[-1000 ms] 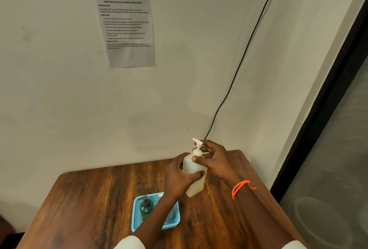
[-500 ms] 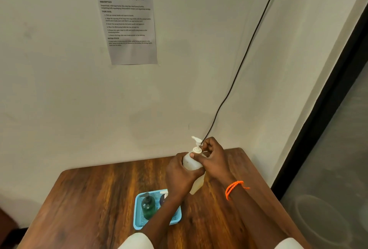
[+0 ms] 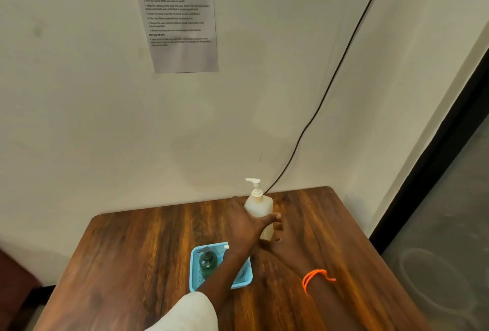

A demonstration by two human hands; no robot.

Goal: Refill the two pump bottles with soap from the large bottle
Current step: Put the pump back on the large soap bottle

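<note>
Illumination is soft, even and moderately dim, with no hard-edged shadows. The wall (image 3: 79, 119) shows only faint mottled shading. The wooden bench (image 3: 132, 251) carries a mild sheen along its grain left of the large pump bottle (image 3: 258, 209), without blown-out glare. A dim shadow lies at the bench's left edge. The printed sheet (image 3: 180, 15), above and left of the bottle, is soft: headings are legible, body text is not. Wide-angle distortion bends the black cable (image 3: 330, 79) and tilts the dark door frame (image 3: 436, 132) to the bottle's right. The sleeve (image 3: 190, 312) below the bottle is blurred.
</note>
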